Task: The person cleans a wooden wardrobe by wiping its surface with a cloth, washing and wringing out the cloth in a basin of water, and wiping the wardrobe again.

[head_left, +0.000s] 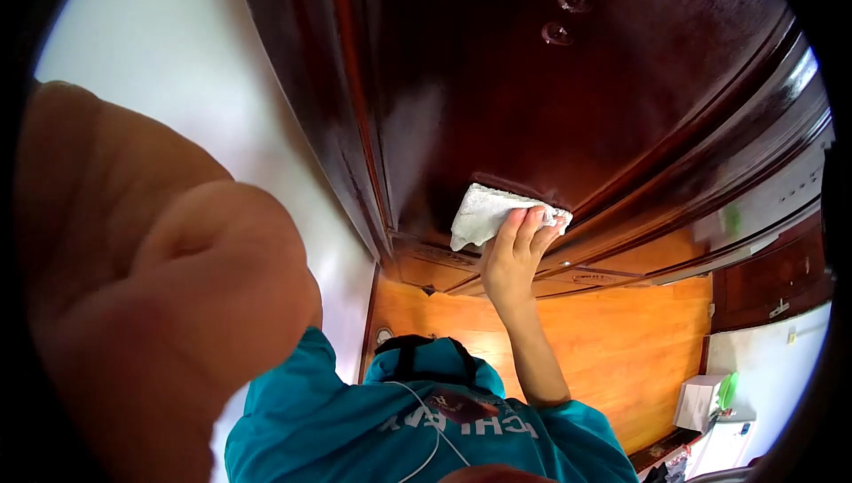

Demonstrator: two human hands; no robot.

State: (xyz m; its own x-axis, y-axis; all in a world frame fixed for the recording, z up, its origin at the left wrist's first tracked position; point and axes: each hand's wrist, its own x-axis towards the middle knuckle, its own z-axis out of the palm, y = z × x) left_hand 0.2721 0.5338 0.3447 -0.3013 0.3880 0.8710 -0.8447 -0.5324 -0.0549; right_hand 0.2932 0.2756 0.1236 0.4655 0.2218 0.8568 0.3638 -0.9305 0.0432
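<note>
My right hand (512, 263) is closed on a folded white cloth (484, 214), with its fingers over the right end. The cloth lies against the lower part of a glossy dark red-brown wooden panel (497, 110), which looks like a cabinet door. Very close to the camera, my raised left arm and hand (169, 252) fill the left side. They are dim and out of focus, and the fingers cannot be made out. A teal sleeve leads up to them.
Several round clear knobs or discs (572, 0) sit on the upper panel. A white wall (204, 48) is at the left. Below stretches an orange wood floor (612, 350). A white box (698, 401) with something green stands at lower right, near a dark door (768, 274). A white cable (435, 439) hangs over the teal shirt.
</note>
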